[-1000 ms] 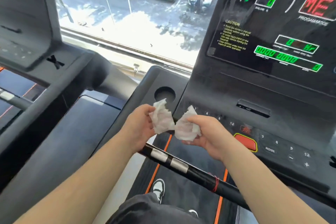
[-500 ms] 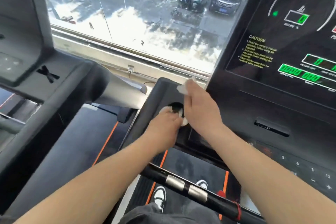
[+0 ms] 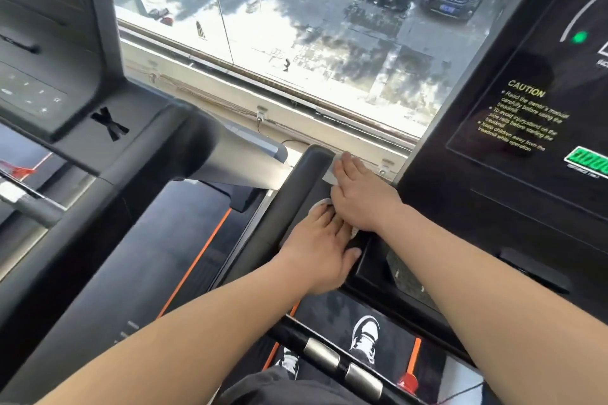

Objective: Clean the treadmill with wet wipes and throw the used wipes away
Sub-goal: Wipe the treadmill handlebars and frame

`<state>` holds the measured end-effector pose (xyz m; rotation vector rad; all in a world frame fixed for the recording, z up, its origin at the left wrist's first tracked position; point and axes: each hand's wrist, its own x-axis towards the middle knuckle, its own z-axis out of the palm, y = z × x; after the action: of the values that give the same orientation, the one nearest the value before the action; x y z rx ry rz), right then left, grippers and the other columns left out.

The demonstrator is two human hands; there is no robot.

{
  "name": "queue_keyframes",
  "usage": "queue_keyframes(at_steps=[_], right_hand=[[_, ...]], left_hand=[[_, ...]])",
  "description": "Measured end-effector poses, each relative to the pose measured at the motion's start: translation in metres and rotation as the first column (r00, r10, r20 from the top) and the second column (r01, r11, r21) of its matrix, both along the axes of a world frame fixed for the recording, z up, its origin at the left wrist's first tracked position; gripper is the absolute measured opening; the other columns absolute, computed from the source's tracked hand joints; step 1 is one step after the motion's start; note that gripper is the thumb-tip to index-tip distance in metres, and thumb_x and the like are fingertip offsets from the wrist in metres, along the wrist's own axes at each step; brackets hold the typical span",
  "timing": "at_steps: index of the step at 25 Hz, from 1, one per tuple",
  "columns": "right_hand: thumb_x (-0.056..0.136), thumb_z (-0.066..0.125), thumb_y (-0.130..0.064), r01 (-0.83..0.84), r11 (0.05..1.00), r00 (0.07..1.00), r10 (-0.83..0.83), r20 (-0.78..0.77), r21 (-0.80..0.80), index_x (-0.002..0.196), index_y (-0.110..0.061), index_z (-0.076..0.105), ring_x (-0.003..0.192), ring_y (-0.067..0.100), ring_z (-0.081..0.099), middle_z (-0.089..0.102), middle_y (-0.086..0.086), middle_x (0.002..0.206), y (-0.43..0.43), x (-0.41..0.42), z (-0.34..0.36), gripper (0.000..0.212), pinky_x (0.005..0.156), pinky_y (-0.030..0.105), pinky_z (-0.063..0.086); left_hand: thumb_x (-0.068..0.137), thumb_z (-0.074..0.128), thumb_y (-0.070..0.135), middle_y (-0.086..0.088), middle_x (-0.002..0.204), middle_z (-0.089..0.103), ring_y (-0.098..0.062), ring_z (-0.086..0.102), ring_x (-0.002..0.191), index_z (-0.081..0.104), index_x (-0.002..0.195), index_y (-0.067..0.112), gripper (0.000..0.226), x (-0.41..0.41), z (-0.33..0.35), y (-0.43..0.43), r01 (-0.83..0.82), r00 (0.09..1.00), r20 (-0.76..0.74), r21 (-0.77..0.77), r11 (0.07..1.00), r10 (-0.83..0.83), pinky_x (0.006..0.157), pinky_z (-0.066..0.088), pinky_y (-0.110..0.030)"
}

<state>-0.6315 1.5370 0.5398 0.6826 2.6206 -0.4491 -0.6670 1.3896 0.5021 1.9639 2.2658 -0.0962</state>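
Pressing wipes (image 3: 329, 175) — left hand (image 3: 320, 248), right hand (image 3: 360, 205)

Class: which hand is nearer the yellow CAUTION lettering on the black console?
Right. The right hand lies below-left of the yellow CAUTION lettering; the left hand sits lower and farther left.

Hard daylight enters through the large glass window (image 3: 329, 52); the pale paved ground (image 3: 250, 26) beyond it blows out white, dappled with shadow; the glossy black display panel (image 3: 513, 148) right of the window sits dim; left of it, edges smear and bow.
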Motion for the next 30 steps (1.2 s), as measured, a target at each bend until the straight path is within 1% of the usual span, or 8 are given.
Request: queue_keyframes(at_steps=[4, 7, 9, 13, 18, 24, 27, 30], right_hand=[[0.105, 0.014, -0.038, -0.025, 0.999, 0.999, 0.024, -0.030, -0.031, 0.162, -0.019, -0.009, 0.156, 0.016, -0.014, -0.018, 0.000, 0.169, 0.003, -0.017, -0.008, 0.064, 0.128, 0.037, -0.003], [0.106, 0.016, -0.036, -0.176, 0.984, 0.982, 0.175, -0.064, -0.007, 0.162, -0.021, -0.008, 0.155, 0.014, -0.019, -0.019, -0.002, 0.168, -0.002, -0.006, -0.011, 0.063, 0.127, 0.038, -0.007], [0.107, 0.017, -0.036, -0.318, 0.948, 0.945, 0.319, -0.065, 0.029, 0.162, -0.024, -0.006, 0.153, 0.009, -0.021, -0.018, -0.006, 0.167, -0.003, 0.013, -0.008, 0.061, 0.127, 0.037, -0.007], [0.107, 0.010, -0.042, -0.399, 0.894, 0.916, 0.399, 0.047, 0.205, 0.162, -0.018, -0.003, 0.156, 0.013, -0.015, -0.014, -0.001, 0.169, 0.001, 0.054, 0.001, 0.062, 0.127, 0.038, -0.007], [0.096, -0.006, -0.042, -0.095, 0.899, 0.995, 0.085, 0.042, 0.427, 0.159, 0.002, 0.012, 0.156, 0.034, 0.010, 0.011, 0.022, 0.167, -0.027, 0.052, -0.012, 0.079, 0.127, 0.048, 0.001], [0.098, 0.012, -0.039, -0.052, 0.929, 0.986, 0.106, -0.131, 0.367, 0.154, -0.003, 0.037, 0.153, 0.029, 0.027, 0.033, 0.015, 0.163, -0.051, 0.062, -0.020, 0.072, 0.125, 0.052, 0.017], [0.100, 0.022, -0.037, -0.079, 0.948, 0.979, 0.132, -0.155, 0.307, 0.145, -0.003, 0.052, 0.145, 0.028, 0.041, 0.052, 0.013, 0.151, -0.076, 0.073, -0.031, 0.064, 0.123, 0.052, 0.022], [0.098, 0.014, -0.041, -0.041, 0.963, 0.985, 0.085, -0.153, 0.267, 0.150, -0.005, 0.045, 0.147, 0.026, 0.037, 0.045, 0.012, 0.156, -0.085, 0.053, -0.033, 0.071, 0.125, 0.049, 0.012]], left_hand=[[0.100, 0.030, 0.038, -0.016, 0.140, 0.059, -0.032, 0.049, 0.135, 0.050, 0.144, 0.003, 0.060, 0.013, -0.002, -0.007, -0.079, 0.990, 0.120, 0.067, 0.995, 0.070, 0.121, 0.025, -0.041], [0.079, 0.059, 0.013, -0.008, 0.091, 0.069, -0.031, 0.063, 0.085, 0.067, 0.114, 0.009, 0.036, 0.023, -0.002, -0.012, -0.089, 0.973, 0.226, 0.224, 0.970, 0.037, 0.089, 0.046, -0.035], [0.074, 0.063, 0.006, -0.005, 0.084, 0.066, -0.030, 0.060, 0.078, 0.069, 0.105, 0.014, 0.032, 0.019, -0.003, -0.019, -0.043, 0.976, 0.218, 0.289, 0.956, -0.022, 0.080, 0.049, -0.037], [0.087, 0.048, 0.001, -0.012, 0.112, 0.069, -0.034, 0.061, 0.106, 0.067, 0.121, 0.000, 0.038, 0.001, -0.015, -0.039, 0.036, 0.985, 0.147, 0.360, 0.932, -0.094, 0.101, 0.049, -0.044], [0.100, 0.038, 0.031, -0.024, 0.150, 0.049, -0.038, 0.044, 0.143, 0.053, 0.143, -0.003, 0.057, -0.006, -0.011, -0.077, -0.190, 0.980, -0.022, 0.192, 0.963, 0.197, 0.118, 0.027, -0.048], [0.107, 0.016, 0.043, -0.008, 0.171, -0.004, -0.023, -0.008, 0.157, 0.004, 0.163, 0.013, 0.064, -0.060, 0.003, -0.018, -0.215, 0.970, 0.108, -0.027, 0.976, 0.216, 0.127, 0.004, -0.044], [0.110, 0.023, 0.038, -0.005, 0.171, -0.008, -0.021, -0.011, 0.157, 0.002, 0.163, 0.014, 0.062, -0.085, 0.007, 0.013, -0.135, 0.983, 0.119, -0.067, 0.989, 0.142, 0.128, 0.000, -0.039], [0.110, 0.028, 0.033, -0.005, 0.171, -0.004, -0.020, -0.009, 0.157, 0.006, 0.163, 0.013, 0.061, -0.081, 0.010, 0.007, -0.135, 0.980, 0.144, -0.036, 0.990, 0.138, 0.126, -0.008, -0.030]])
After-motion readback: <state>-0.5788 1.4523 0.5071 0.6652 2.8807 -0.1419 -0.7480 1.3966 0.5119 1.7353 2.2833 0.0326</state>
